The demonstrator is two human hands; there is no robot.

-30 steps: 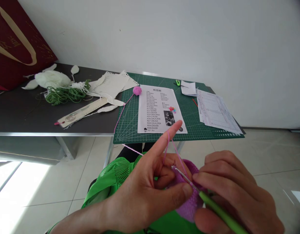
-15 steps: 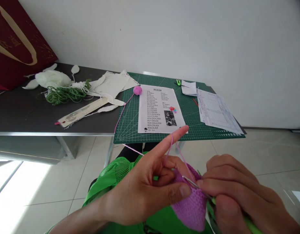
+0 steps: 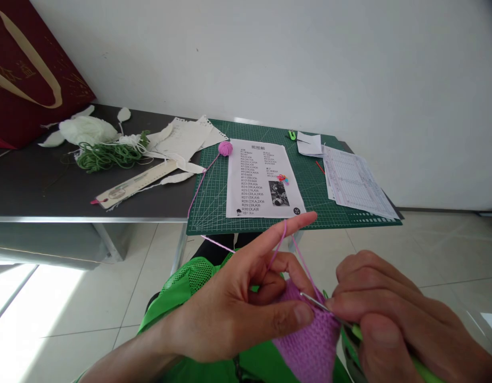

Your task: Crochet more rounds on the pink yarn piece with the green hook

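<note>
My left hand [image 3: 246,300] pinches a pink crocheted piece [image 3: 310,343] between thumb and fingers, its index finger stretched out with pink yarn [image 3: 304,258] looped over it. In my right hand [image 3: 398,314] is a crochet hook [image 3: 316,302] with a metal shaft and a green handle; its tip lies at the upper edge of the crocheted piece, by the yarn. From my left hand the strand runs back over the mat's edge to a small pink yarn ball [image 3: 225,148]. A printed pattern sheet [image 3: 256,181] lies beyond my hands.
A green cutting mat [image 3: 214,197] covers part of the dark table [image 3: 70,197]. Small colourful clips [image 3: 283,178] rest on the sheet. Printed forms [image 3: 358,181] lie right; green yarn [image 3: 110,157], white yarn [image 3: 88,130] and a ruler [image 3: 136,185] lie left, near a red bag [image 3: 30,80].
My left index finger has shifted slightly right and down, carrying the yarn loop. The crocheted piece has tilted a little, and the hook stays at its edge.
</note>
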